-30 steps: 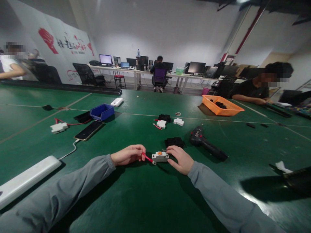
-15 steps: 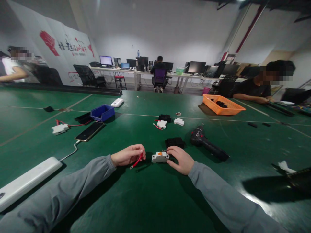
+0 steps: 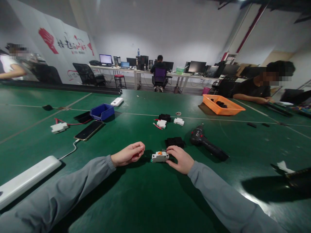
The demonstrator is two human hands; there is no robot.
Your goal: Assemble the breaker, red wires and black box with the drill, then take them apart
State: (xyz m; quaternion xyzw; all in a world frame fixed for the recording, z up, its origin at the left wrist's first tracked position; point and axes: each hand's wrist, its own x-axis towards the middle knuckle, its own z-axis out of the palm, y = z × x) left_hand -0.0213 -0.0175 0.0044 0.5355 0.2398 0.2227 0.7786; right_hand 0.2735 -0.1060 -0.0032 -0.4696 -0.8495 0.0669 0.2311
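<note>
The left hand had its fingers curled around a red cable, mostly hidden. Rightward, a white breaker lay on the counter, its right end grasped by the fingers of the right hand. A black block sat just behind; farther right lay a power screwdriver.

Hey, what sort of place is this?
Probably a workshop sharing space with an office: a power driver and an orange tray of black parts lie on the green worktable, with computer monitors beyond.
</note>
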